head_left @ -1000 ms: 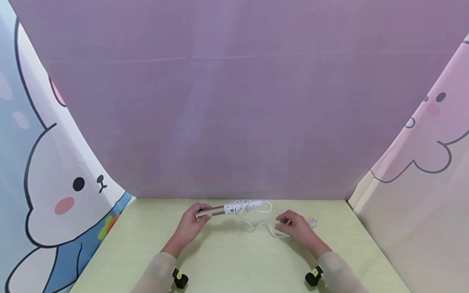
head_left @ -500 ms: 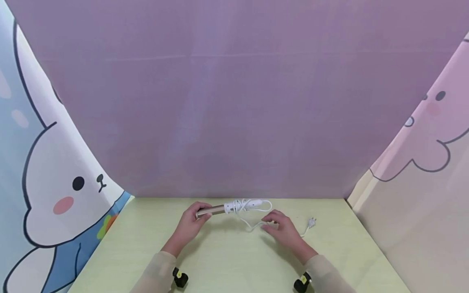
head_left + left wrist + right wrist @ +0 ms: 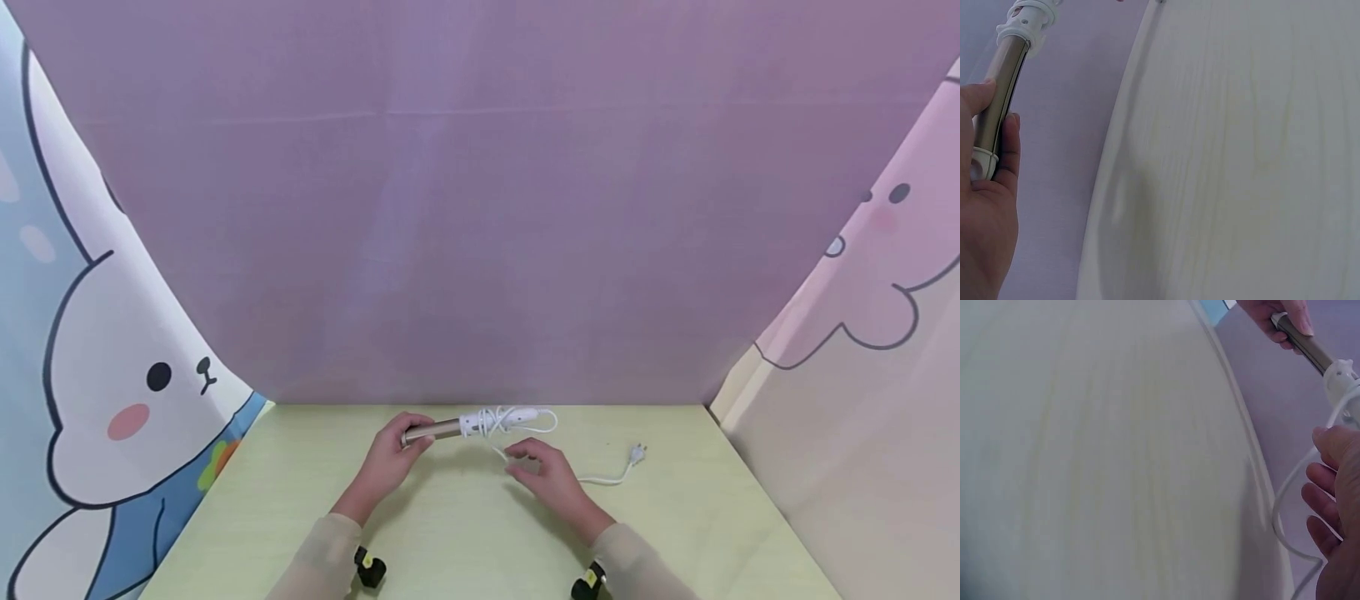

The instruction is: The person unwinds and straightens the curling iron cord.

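Observation:
A curling iron (image 3: 438,431) with a gold barrel and white handle is held up over the table, tilted slightly. My left hand (image 3: 386,462) grips it at the barrel end, thumb and fingers around the metal in the left wrist view. White power cord (image 3: 493,421) is wound in loops around the handle. A loose length of it runs to my right hand (image 3: 551,479), whose thumb and curled fingers loosely pinch it near the handle. In the right wrist view the cord (image 3: 1277,519) passes by the thumb tip and hangs in a curve.
The cord's plug (image 3: 637,454) lies on the pale wooden table (image 3: 712,517), right of my right hand. A purple cloth (image 3: 480,250) rises behind the table's far edge. Printed cartoon curtains (image 3: 112,375) stand at both sides.
My right hand has moved left along the cord, from near the plug toward the handle, uncovering the plug end. My left hand and the curling iron have stayed in place.

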Tool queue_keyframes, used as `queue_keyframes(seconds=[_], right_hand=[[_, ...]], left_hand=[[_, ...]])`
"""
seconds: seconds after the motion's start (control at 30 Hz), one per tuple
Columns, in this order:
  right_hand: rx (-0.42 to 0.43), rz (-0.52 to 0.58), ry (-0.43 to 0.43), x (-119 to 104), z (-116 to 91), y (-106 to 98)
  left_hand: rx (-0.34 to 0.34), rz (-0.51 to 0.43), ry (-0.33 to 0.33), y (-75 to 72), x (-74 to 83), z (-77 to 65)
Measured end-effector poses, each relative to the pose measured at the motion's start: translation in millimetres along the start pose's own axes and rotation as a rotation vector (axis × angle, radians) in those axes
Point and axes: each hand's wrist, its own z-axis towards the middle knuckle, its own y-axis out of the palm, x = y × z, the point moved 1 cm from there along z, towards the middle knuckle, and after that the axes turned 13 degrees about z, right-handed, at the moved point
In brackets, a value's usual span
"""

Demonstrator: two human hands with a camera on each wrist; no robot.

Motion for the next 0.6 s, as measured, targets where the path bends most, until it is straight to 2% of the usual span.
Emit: queue_keyframes(seconds=[0.2,0.37,0.47,0.6], right_hand=[[0.016,0.046,0.06,3,1,6],[0.014,0.061,0.071,-4,1,9],[0.017,0.058,0.04,-8,0,8],[0.009,0.016,-0.066,-18,-1,4]], left_hand=[[0.009,0.0,0.003,2.5,0.4,1.1],[0.011,0.007,0.006,4.0,0.1,1.8],[0.005,0.003,-0.001,4.1,0.4,2.2],[-0.004,0.001,-0.02,4.0,-0.4,1.8]])
